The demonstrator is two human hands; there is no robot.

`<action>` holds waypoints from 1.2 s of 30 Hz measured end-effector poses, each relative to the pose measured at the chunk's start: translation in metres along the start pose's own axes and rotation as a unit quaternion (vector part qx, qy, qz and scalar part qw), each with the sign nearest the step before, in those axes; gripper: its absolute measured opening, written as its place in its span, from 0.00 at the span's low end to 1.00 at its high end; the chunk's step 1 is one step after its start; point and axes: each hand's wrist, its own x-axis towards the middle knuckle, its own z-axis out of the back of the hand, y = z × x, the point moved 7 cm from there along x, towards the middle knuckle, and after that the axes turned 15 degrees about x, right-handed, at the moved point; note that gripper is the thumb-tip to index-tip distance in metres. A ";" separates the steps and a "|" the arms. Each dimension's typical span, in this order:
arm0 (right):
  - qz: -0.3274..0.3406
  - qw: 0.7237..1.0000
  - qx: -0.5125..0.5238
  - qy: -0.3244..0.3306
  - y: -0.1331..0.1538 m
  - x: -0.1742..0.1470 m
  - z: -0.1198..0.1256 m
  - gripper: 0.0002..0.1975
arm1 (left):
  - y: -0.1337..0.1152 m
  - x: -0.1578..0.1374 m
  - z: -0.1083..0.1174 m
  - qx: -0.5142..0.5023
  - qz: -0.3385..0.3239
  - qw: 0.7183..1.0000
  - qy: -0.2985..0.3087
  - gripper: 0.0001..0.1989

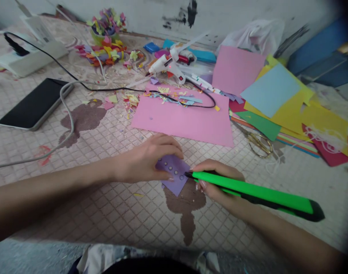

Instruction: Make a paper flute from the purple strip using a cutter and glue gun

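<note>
My left hand (151, 160) is closed on a small purple paper (176, 186), its thumb and fingers pinching the left part. A diagonal row of small round holes or rings runs across the paper. In my right hand (216, 179) is a long green hole punch (254, 188) with black ends. Its narrow black tip meets the right edge of the paper, close to the last round mark. The fingers wrap the front of the punch, and its handle points to the right. Under the paper lies a patterned tablecloth (111, 213) with a brown motif.
Ahead lies a pink sheet (185, 125) with paper scraps. A white glue gun (170, 64) stands behind it, its black cable looping over the sheet. Right are gold-handled scissors (259, 144) and coloured papers (273, 91). Left are a phone (34, 104), cables and a power strip (31, 57).
</note>
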 end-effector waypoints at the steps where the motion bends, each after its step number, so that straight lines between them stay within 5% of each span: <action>1: 0.005 1.000 -0.001 0.001 0.001 0.000 0.000 0.11 | 0.000 -0.001 -0.002 -0.004 0.004 1.000 -0.005 0.18; 36: 0.044 0.996 -0.057 0.043 0.008 0.003 -0.009 0.14 | 0.001 -0.003 -0.012 0.006 0.018 1.000 -0.006 0.19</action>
